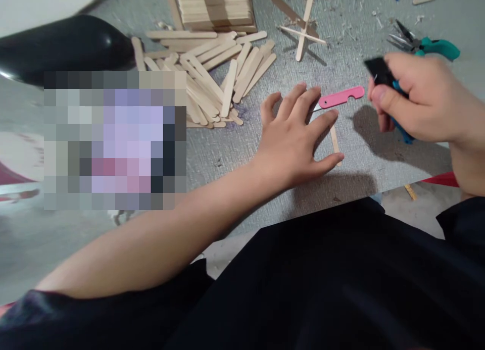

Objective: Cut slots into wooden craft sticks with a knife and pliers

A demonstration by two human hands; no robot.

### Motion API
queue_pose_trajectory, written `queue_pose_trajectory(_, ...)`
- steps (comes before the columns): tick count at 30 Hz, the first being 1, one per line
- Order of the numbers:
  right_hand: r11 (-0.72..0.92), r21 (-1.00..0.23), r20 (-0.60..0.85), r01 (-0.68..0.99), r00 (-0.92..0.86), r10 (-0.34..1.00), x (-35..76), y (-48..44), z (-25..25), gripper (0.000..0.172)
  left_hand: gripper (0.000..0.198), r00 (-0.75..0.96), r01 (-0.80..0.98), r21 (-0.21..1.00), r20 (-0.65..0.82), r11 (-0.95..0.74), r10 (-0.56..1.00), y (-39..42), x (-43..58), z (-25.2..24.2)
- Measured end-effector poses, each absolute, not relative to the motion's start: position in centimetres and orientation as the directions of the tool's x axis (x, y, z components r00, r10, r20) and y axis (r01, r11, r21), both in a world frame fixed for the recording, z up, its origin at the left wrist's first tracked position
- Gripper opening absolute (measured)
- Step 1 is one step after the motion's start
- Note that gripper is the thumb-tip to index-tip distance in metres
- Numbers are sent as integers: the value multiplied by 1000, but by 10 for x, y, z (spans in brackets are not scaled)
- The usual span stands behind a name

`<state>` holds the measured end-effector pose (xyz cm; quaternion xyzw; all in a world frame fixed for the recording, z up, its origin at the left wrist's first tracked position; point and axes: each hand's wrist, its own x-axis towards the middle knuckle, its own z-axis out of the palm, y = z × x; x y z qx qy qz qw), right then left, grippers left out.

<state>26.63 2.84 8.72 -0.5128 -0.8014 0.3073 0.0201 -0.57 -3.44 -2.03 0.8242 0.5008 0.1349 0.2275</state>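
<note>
My left hand is palm down over the table with its fingers spread. Its fingertips are at the blade end of a pink folding knife, whose blade is partly hidden behind them. A craft stick lies partly under the thumb and index finger. Off to the right, my right hand is closed round a black-and-blue hand tool. The tool's dark, blunt head points left; blue handle parts show below the fingers, and its exact kind is unclear.
Loose craft sticks lie heaped left of centre, below a banded bundle of sticks. Several sticks stand crossed at the back. Teal-handled pliers rest at the upper right. A black rounded object and a blurred-out patch occupy the left.
</note>
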Motion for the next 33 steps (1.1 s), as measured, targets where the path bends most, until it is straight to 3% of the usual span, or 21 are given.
queue_pose_trajectory(4,505,-316,-361,803,-594,719,274,13,76,40,80,477,748,523,4,-408,879,-35,-6,-22)
queue_pose_trajectory(7,530,-140,-559,836,-508,655,264,4,69,52,82,496,732,532,10,-425,868,-34,-6,-23)
queue_pose_trajectory(11,560,-12,-639,829,-437,633,245,0,71,61,87,508,720,537,22,-439,861,-35,-5,-23)
queue_pose_trajectory(24,592,55,-671,804,-409,618,230,4,71,58,90,531,736,513,-33,-442,847,-37,0,-16)
queue_pose_trajectory(33,605,57,-693,794,-404,596,223,2,77,60,91,538,704,543,14,-458,843,-37,-2,-22)
